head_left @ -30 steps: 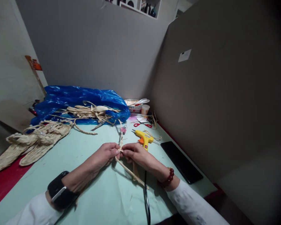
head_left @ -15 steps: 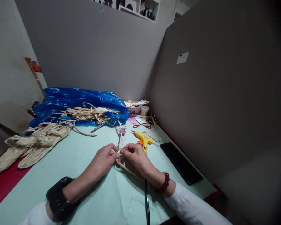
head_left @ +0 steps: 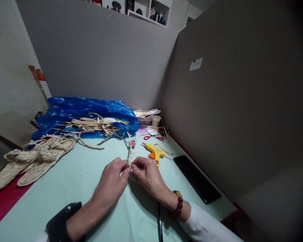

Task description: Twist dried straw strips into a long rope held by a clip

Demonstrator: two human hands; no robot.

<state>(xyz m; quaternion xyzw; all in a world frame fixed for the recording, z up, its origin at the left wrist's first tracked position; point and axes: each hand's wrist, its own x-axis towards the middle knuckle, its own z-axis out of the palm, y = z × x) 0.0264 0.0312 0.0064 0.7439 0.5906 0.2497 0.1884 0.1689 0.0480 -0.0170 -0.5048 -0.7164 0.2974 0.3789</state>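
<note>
Two hands on one skinny bit of fiber here. The left hand [head_left: 113,181] and right hand [head_left: 148,174] almost meet in the middle of the mint table cover [head_left: 86,178], thumbs and forefingers pinching the near end of a pale fiber strip [head_left: 130,155]. The strip runs away from the fingertips toward a pink clip [head_left: 132,144], which looks like it's biting onto it (too small for me to swear to).

My read on the step: strands being worked together by twisting or braiding, right at the pinch point, though the fingers cover the actual crossing. Next move, I'd say, calls for one pinch staying firm while the other re-grips, with light tension against the clip so nothing unravels.

The yellow glue gun [head_left: 155,151] lies just beyond the right hand, not touched by the fingers, with red scissors [head_left: 153,138] behind it. More loose fiber [head_left: 96,125] sits by the blue bag [head_left: 91,105].
</note>
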